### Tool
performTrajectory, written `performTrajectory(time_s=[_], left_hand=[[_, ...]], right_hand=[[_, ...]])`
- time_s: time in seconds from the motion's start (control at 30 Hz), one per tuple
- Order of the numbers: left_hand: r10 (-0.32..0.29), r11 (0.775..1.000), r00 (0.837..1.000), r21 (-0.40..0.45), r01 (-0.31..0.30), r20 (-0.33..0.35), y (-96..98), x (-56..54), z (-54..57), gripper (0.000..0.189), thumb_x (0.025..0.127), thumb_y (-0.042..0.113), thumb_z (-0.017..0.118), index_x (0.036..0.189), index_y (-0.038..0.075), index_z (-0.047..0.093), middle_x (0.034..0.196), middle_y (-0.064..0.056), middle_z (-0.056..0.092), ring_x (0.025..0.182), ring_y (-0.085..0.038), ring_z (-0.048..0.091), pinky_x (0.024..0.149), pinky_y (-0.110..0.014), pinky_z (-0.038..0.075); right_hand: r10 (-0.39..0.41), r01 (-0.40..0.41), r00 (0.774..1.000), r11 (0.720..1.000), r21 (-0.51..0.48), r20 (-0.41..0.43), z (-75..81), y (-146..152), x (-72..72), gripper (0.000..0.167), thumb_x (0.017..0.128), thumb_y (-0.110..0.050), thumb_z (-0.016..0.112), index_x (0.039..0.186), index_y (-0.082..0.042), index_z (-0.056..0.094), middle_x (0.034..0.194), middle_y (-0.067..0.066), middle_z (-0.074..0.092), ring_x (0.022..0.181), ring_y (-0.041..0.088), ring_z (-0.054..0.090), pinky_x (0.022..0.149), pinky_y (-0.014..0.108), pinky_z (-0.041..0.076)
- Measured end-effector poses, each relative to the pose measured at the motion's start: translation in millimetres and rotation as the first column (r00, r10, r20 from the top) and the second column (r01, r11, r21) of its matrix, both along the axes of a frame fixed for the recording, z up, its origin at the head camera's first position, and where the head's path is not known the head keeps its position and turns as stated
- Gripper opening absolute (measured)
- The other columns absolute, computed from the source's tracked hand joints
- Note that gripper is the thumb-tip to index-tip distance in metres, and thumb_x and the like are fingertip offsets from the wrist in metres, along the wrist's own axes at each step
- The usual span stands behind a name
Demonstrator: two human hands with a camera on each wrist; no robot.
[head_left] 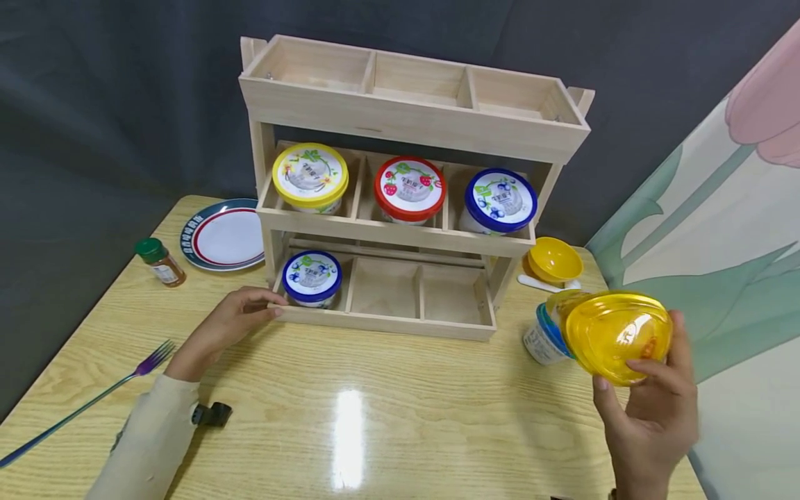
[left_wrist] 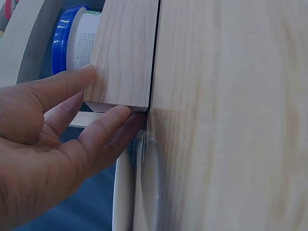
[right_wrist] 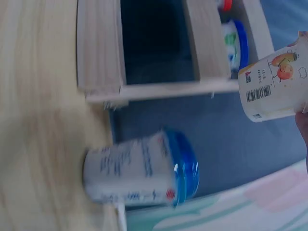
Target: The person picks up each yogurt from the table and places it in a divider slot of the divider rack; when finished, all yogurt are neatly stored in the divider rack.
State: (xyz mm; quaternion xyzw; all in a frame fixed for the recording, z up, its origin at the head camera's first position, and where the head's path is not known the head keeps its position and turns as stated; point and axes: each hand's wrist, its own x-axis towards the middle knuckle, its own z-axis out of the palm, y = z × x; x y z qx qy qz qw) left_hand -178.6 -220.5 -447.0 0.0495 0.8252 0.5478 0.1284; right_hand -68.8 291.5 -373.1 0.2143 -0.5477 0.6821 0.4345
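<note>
My right hand (head_left: 659,410) grips a paper cup (right_wrist: 276,79) above the table's right side, fingers and thumb around it. Its yellow see-through lid (head_left: 619,337) faces the head camera; the right wrist view shows cartoon fruit and a barcode on its white side. Just beyond the cup, a white jar with a blue lid (head_left: 545,340) is partly covered by it. My left hand (head_left: 234,323) touches the lower left front corner of a wooden rack (left_wrist: 126,57), fingers fairly straight. Near those fingertips, a blue-lidded tub (head_left: 311,278) sits in the bottom tier's left compartment.
Yellow-lidded (head_left: 310,175), red-lidded (head_left: 410,187) and blue-lidded (head_left: 500,200) tubs fill the middle tier. A plate (head_left: 228,237), a spice bottle (head_left: 160,262) and a fork (head_left: 94,399) lie left. A yellow bowl (head_left: 555,260) and a white spoon (head_left: 540,283) are right of the rack.
</note>
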Motion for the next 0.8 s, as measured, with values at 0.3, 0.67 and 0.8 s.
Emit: performTrajectory(time_s=[0.3,0.67,0.8], left_hand=[[0.003,1.000,1.000,-0.008,-0.003,-0.012,-1.1,-0.8,-1.6,0.028,0.111,0.015,0.064,0.131,-0.005,0.071,0.145,-0.025,0.059,0.131,-0.041,0.059,0.105,-0.050,0.047],[0.007,1.000,1.000,-0.010,-0.007,0.013,-0.3,-1.1,0.7,0.029,0.112,0.016,0.064,0.131,-0.005,0.070,0.150,-0.027,0.054,0.137,-0.048,0.055,0.111,-0.062,0.045],[0.003,1.000,1.000,-0.005,-0.003,0.005,0.4,-0.7,1.0,0.028,0.112,0.016,0.064,0.131,-0.005,0.070,0.150,-0.027,0.055,0.137,-0.050,0.054,0.112,-0.062,0.044]], right_hand=[[0.084,-0.073,0.995,0.985,0.159,-0.059,5.2,-27,-14.4,0.038,0.084,0.009,0.089,0.102,0.024,0.059,0.165,0.034,0.040,0.156,0.045,0.036,0.120,0.036,0.044],[0.134,-0.182,0.977,0.931,0.316,0.168,-13.7,-42,-44.7,0.032,0.087,0.023,0.072,0.110,0.025,0.051,0.173,0.028,0.030,0.158,0.038,0.036,0.118,0.033,0.045],[0.108,-0.198,0.961,0.912,0.360,0.254,-21.4,-49,-56.2,0.037,0.081,0.035,0.063,0.114,0.024,0.050,0.174,0.025,0.029,0.159,0.034,0.036,0.116,0.030,0.045]])
